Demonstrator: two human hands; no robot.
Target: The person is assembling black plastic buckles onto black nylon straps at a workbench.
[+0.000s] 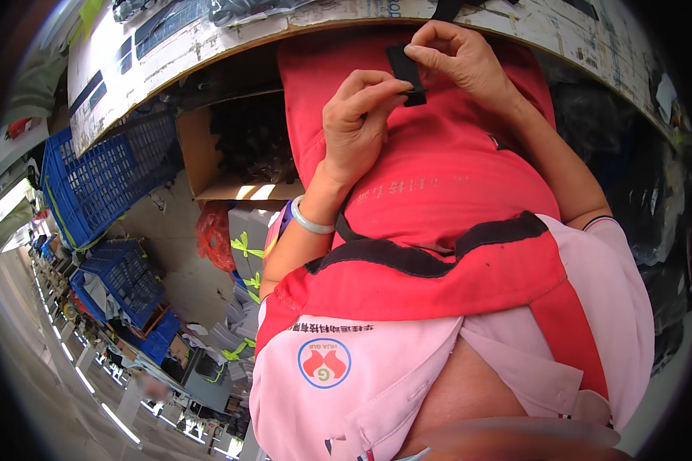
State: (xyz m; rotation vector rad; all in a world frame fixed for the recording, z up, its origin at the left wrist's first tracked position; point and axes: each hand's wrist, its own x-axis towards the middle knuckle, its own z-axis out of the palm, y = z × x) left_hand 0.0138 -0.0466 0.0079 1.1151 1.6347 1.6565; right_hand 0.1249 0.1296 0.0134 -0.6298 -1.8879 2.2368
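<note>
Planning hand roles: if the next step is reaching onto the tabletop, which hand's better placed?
Probably the right hand: it is closer to the tabletop, at the black strip's upper end. The left hand pinches the lower end, farther away.

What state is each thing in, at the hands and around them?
Narrow black strip, seemingly fabric: held near both ends.
Bare left hand: pinching near the strip's lower end.
Bare right hand: pinching near its upper end.
Long red apron: worn, creased.
Pale round bracelet: worn.
Brown cardboard box: open, dark items inside.
Red plastic bag: crumpled.
</note>
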